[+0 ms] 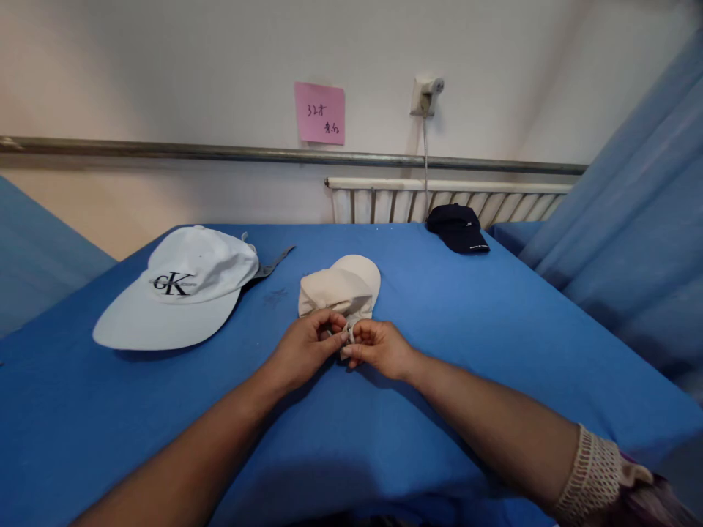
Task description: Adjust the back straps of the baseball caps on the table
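A beige cap (340, 287) lies in the middle of the blue table (494, 344), its brim pointing away from me. My left hand (305, 344) and my right hand (380, 347) meet at the cap's near edge. Both pinch its back strap and small buckle between fingers and thumb. The fingers of both hands are curled closed around that strap, which is mostly hidden by them.
A white cap (176, 293) with a black logo lies at the left, its strap trailing right. A dark navy cap (458, 228) sits at the far right edge near a white radiator (439, 201). A pink note (319, 112) hangs on the wall. Blue cloth hangs at the right.
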The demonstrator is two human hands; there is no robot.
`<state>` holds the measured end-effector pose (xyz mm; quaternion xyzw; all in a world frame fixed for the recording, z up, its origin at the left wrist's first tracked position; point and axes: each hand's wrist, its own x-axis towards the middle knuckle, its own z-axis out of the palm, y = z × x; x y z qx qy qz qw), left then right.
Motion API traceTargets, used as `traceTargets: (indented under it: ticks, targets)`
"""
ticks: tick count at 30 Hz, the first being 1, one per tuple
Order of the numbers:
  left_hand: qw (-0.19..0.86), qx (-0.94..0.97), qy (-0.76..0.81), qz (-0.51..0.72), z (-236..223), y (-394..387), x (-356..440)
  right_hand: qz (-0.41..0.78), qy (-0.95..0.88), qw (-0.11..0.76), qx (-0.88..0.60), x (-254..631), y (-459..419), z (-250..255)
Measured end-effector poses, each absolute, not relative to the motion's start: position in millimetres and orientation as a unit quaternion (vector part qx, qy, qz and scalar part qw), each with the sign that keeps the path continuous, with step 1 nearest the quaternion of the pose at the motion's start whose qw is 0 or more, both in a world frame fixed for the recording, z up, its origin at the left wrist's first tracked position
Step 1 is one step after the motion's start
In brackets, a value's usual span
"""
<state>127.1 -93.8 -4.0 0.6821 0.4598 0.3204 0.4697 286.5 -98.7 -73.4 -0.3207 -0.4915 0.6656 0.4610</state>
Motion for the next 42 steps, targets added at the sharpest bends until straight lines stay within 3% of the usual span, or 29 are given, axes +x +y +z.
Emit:
traceTargets:
  ticks: [11,18,28,35,42]
  targets:
    - [0.402,0.729,0.459,0.309,-8.9,-91.2,124.0,0.672,-0.485,0.448,-0.336,288.1,-96.9,-70.2]
    - [0.253,0.798,0.463,0.291,-4.8,-98.4,126.2,0.668,-0.496,0.452,-0.323,289.8,-96.9,-71.0]
    - [0.489,0.656,0.452,0.356,-14.6,-90.4,126.8,0.661,-0.519,0.439,-0.318,291.1,-96.4,-76.5]
    - [0.265,0.769,0.506,0.287,-7.1,-95.4,125.0,0.642,-0.539,0.447,-0.313,292.2,-97.2,-76.5]
    - [0.213,0.798,0.505,0.249,-2.0,-94.5,125.9,0.644,-0.551,0.437,-0.301,293.2,-98.6,-74.0]
